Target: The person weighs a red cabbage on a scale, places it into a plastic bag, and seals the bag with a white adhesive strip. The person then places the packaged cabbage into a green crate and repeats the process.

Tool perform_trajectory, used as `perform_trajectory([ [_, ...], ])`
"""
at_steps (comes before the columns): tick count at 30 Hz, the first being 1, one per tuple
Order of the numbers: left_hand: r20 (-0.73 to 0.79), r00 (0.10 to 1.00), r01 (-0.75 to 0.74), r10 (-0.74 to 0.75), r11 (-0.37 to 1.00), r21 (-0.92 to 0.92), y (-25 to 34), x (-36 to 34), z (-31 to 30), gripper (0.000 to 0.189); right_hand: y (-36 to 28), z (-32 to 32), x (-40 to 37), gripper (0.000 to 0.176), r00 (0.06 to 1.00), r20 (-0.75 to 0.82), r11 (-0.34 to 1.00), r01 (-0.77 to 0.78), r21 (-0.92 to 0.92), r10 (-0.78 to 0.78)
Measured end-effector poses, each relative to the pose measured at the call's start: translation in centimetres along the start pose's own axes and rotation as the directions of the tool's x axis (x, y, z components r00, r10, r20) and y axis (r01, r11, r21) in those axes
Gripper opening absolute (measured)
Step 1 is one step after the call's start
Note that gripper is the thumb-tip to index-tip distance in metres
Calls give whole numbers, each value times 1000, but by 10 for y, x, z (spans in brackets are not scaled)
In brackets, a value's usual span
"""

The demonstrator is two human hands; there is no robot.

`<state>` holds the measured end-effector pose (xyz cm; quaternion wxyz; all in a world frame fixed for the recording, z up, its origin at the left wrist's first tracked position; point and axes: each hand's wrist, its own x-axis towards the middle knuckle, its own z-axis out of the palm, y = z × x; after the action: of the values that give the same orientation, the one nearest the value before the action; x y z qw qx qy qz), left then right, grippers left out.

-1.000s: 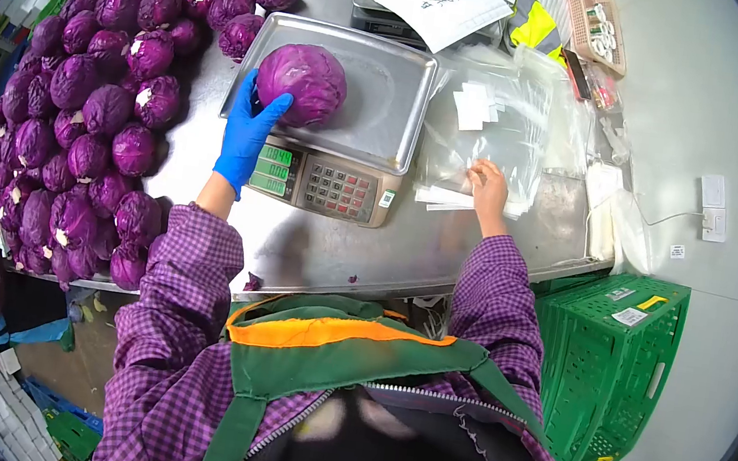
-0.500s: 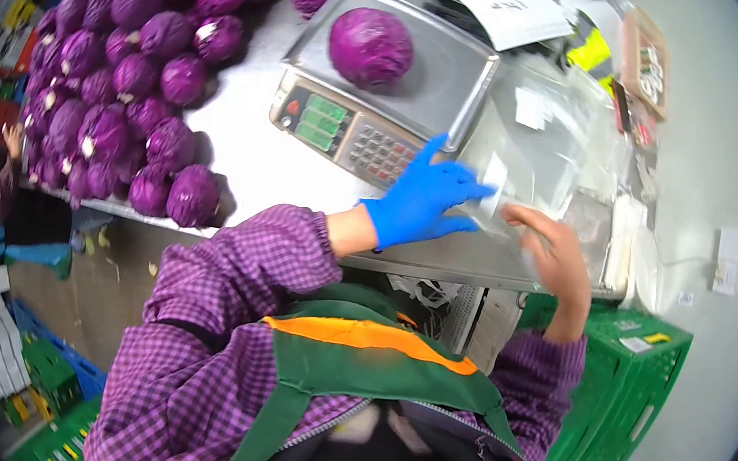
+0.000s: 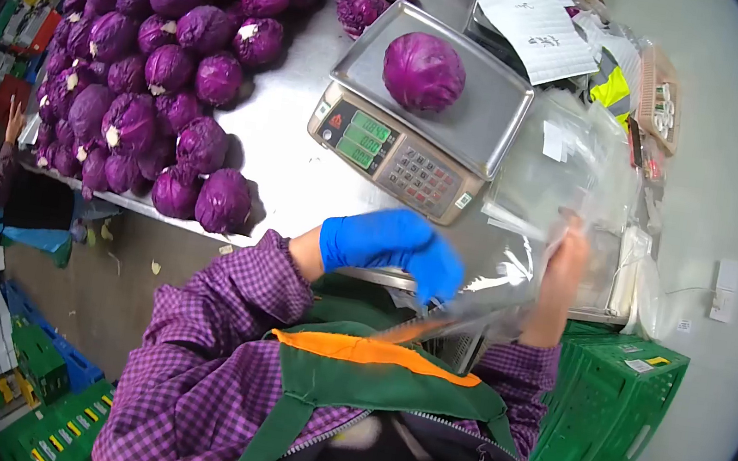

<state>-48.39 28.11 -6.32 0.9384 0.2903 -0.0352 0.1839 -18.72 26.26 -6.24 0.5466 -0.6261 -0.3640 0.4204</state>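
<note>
A round, glossy purple cabbage with pale veins [image 3: 424,72] is resting on the silver metal scale tray [image 3: 485,129], nearer its left edge. Above the metal tabletop's near edge [image 3: 274,209], the bare right hand [image 3: 563,261] is pinching a clear, crinkled plastic bag [image 3: 507,281]; the blue-gloved left hand [image 3: 404,246] is curling beside it, its grip unclear.

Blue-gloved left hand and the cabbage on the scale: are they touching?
Apart. The head view shows the keypad lying between the left hand and the cabbage.
</note>
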Motion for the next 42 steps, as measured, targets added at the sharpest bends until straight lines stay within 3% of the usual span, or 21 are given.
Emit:
perform_trajectory([
  [1, 11, 1000, 3, -3, 1000, 1, -4, 6, -7, 41, 12, 35, -12, 24, 992, 123, 999, 34, 35, -38],
  [3, -647, 699, -79, 304, 932, 353, -24, 27, -26, 35, 43, 108, -29, 25, 944, 297, 981, 175, -86, -142],
  [5, -687, 675, -47, 267, 946, 322, -15, 15, -31, 32, 51, 136, -28, 25, 873, 377, 873, 419, -251, -310],
  [6, -708, 682, 123, 185, 925, 360, -2, 2, -31, 29, 49, 144, -30, 23, 966, 234, 977, 65, 201, -112],
  [7, -734, 672, 289, 104, 875, 389, 10, -12, -33, 27, 48, 149, -32, 20, 968, 207, 734, -245, 634, 144],
  [9, -607, 727, 42, 322, 861, 507, 13, -39, -67, 23, 65, 136, -18, 19, 949, 187, 772, -314, 552, 253],
  [12, -524, 782, -428, 336, 902, -61, 50, -45, -77, 25, 64, 152, -10, 19, 933, 159, 827, -359, 433, 322],
  [14, -537, 739, -248, 407, 905, 345, 87, -34, -78, 26, 60, 175, 1, 23, 984, -32, 935, -157, 317, 176],
  [16, -404, 664, 104, 629, 457, 883, 113, -16, -104, 28, 60, 190, 31, 25, 978, -177, 942, -48, 333, 112],
  [17, -298, 583, 256, 756, 177, 950, 119, -9, -120, 29, 60, 197, 46, 27, 949, -310, 940, 56, 335, 54],
  [20, -282, 337, 472, 898, 98, 876, 138, 20, -138, 28, 55, 229, 86, 39, 923, -337, 943, -69, 327, 185],
  [21, -11, 405, 334, 914, -137, 933, 135, 18, -173, 26, 51, 232, 92, 44, 935, -264, 947, -159, 278, 235],
  [23, -440, 511, 246, 739, 365, 898, 144, 12, -186, 31, 54, 241, 106, 52, 933, -192, 931, -247, 270, 303],
  [24, -142, 690, 394, 710, -205, 896, 150, 4, -206, 36, 64, 241, 110, 51, 957, -236, 974, -124, 189, 168],
  [28, -507, 681, -191, 528, 797, 573, 142, -12, -175, 40, 25, 234, 73, 41, 909, -144, 883, 326, -336, -391],
  [32, -512, 769, -404, 383, 912, 75, 104, -7, -123, 45, -18, 205, 38, 31, 612, -64, 557, 666, -496, -789],
  [33, -503, 795, -395, 338, 919, -6, 94, -1, -111, 46, -12, 189, 29, 31, 612, -69, 556, 657, -509, -788],
  [35, -534, 627, -235, 567, 791, 564, 62, 21, -98, 51, -14, 160, 7, 38, 863, -146, 834, 405, -374, -484],
  [37, -514, 679, -250, 524, 824, 509, 39, 34, -90, 51, 0, 124, 0, 42, 924, -271, 938, 188, -293, -270],
  [39, -510, 728, -257, 459, 871, 419, 12, 45, -83, 50, 4, 88, -9, 41, 988, -129, 925, -26, 378, 80],
  [42, -483, 797, -224, 362, 920, 321, -18, 60, -73, 50, 13, 64, -43, 38, 946, -324, 992, 66, 111, -27],
])
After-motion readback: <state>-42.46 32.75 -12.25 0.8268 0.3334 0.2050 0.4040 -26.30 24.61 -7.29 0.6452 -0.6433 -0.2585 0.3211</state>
